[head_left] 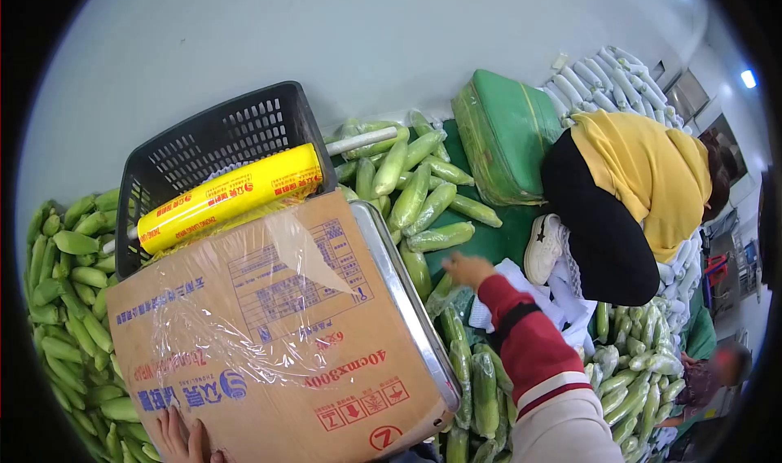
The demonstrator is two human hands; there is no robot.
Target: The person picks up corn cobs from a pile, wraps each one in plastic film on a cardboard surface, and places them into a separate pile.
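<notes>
My left hand [181,437] lies on the near edge of a cardboard box [204,300], fingers apart on its film-covered top. My right hand [470,269] is stretched out past the box, over the wrapped corn, and nothing shows hanging from it; its fingers are small and smeared, so I cannot tell whether they are closed. Close by its fingertips lies an ear of corn [441,236] in clear film. More wrapped ears [485,390] lie below my forearm. A metal tray edge [407,300] sticks out along the box's right side.
A black plastic crate [216,109] holds a yellow roll of film [232,196] behind the box. Unwrapped corn [77,300] is heaped at left. A green bundle [509,137] stands near a crouching person [643,178] at right. White-wrapped pieces [603,80] are stacked behind.
</notes>
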